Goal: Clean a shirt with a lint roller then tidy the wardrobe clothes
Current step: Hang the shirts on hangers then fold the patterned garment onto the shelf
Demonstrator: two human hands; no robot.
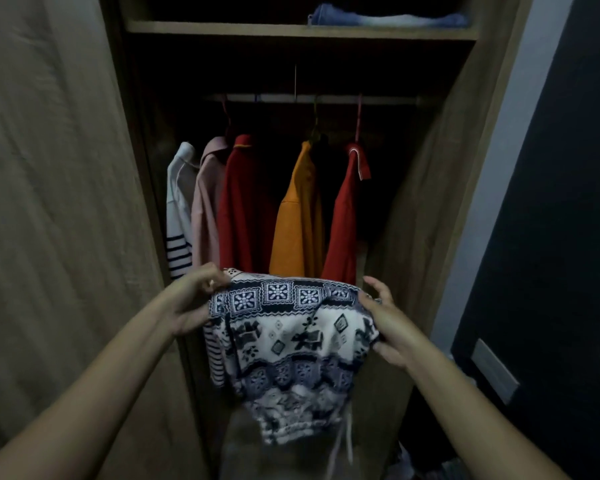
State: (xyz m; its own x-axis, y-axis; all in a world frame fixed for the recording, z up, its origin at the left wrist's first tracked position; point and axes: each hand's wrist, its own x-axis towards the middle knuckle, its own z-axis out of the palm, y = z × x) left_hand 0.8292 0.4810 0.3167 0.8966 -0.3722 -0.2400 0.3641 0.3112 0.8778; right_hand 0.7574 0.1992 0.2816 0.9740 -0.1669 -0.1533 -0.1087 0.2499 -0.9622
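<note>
In front of open wardrobe [426, 202]: dim room, wood-grain door [49, 202] swung out at left, dark wall [551, 202] at right.
Shelf [291, 29]: across the top, folded blue jeans [388, 18] lying on it.
Rail [309, 98]: below shelf, five tops on hangers: white striped top [179, 209], pink shirt [205, 209], red shirt [245, 206], orange shirt [298, 216], second red top [345, 220].
Left hand [191, 303]: forearm reaching in from lower left, fingers curled tight on upper left edge of patterned garment [288, 344].
Right hand [383, 323]: forearm from lower right, thumb under and fingers over the right edge, index finger loose and lifted.
Garment position: held between both hands, just below hems of hanging tops, in front of wardrobe opening.
Garment axis: top edge stretched left-right, long axis hanging straight down, lower end blurred with thin cords [347, 441] trailing.
</note>
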